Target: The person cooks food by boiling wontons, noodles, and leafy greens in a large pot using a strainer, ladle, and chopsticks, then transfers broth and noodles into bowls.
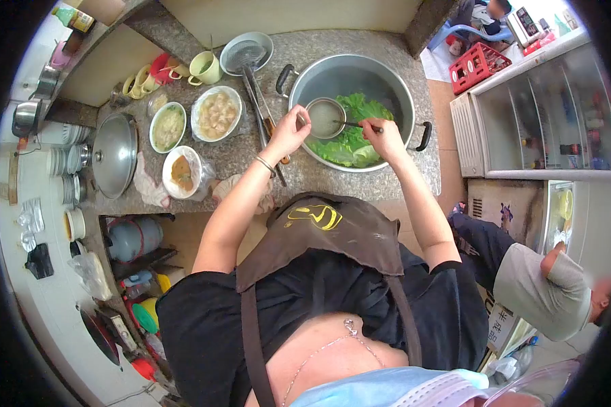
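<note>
My left hand is closed at the near-left rim of a small round metal bowl or strainer, held over a large metal pot. My right hand is closed round a dark-handled utensil that reaches to the round vessel's right side. Whether the handle is part of that vessel or a separate tool, I cannot tell. Pale contents show inside the vessel. Green leafy lettuce lies in the pot, around and below the vessel.
Left of the pot lie long-handled tools and a metal bowl with a skimmer. Bowls of food and a lidded wok stand further left. Right are an open-shelved fridge, a red crate and another person.
</note>
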Demonstrator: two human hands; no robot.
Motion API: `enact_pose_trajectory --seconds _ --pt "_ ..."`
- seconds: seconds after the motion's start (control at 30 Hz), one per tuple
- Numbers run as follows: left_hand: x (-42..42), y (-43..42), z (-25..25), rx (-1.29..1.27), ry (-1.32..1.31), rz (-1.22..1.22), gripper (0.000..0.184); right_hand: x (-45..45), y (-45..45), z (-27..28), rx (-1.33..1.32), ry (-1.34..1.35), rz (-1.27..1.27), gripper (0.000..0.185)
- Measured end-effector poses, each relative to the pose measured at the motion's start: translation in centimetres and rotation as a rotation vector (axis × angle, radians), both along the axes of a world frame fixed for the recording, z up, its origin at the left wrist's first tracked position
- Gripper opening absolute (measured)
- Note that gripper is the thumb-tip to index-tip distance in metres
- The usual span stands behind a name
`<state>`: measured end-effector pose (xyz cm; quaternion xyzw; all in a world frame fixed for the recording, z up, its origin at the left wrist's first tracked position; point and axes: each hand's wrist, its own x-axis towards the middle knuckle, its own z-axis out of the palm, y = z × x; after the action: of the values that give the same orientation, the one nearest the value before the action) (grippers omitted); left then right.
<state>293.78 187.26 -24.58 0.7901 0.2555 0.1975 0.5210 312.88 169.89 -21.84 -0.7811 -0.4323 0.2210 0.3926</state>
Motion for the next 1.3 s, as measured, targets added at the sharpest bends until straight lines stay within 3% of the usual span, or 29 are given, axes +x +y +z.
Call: enact_pose_trajectory --seconds 0.23,0.3,0.37,0.47,0.6,0.73,0.8,0.93,1.0,1.2,1.3 --pt "-0.3 0.2 -1.3 -0.016 -0.068 0.011 0.013 -0.5 -0.9 1.0 0.096 -0.066 0.106 0.016" --pt "-0.3 0.1 -0.3 -0.012 -0.073 0.016 0.013 -0.2 -1.2 1.3 -0.037 -0.031 0.05 0.016" --pt "-0.6 -0.3 0.8 0.059 0.031 0.01 0.013 0.0 -1.3 2.0 0.011 0.004 0.024 0.016" --pt "-0.3 -1.0 1.1 0.021 -0.019 -0.009 0.013 -0.2 -1.7 3.2 0.073 0.137 -0.059 0.016" --pt "-0.1 -0.6 0.9 0.032 0.027 0.004 0.013 -0.2 -0.6 -1.0 0.066 -0.041 -0.036 0.015" --pt "-0.3 -0.9 -0.5 0.075 0.031 -0.058 0.013 -0.4 0.1 -3.5 0.041 0.162 -0.112 0.018" --pt "-0.6 -0.8 -1.1 -0.005 -0.021 -0.01 0.014 -0.4 -0.5 -2.2 0.141 0.445 -0.204 0.022" --pt "-1.0 -1.8 0.4 0.06 0.033 -0.022 0.015 -0.2 -1.6 0.5 0.179 0.346 -0.185 0.024" --pt "-0.8 -1.0 -1.2 0.048 0.004 0.001 0.015 0.0 -1.4 -0.6 0.028 0.23 -0.14 0.024" --pt "-1.2 -1.5 1.0 0.031 0.019 0.008 0.014 -0.6 -2.0 0.8 0.086 0.306 -0.18 0.025" --pt "-1.0 -0.4 -0.6 0.013 -0.103 0.058 0.013 -0.3 -2.1 0.3 0.056 0.248 -0.171 0.025"
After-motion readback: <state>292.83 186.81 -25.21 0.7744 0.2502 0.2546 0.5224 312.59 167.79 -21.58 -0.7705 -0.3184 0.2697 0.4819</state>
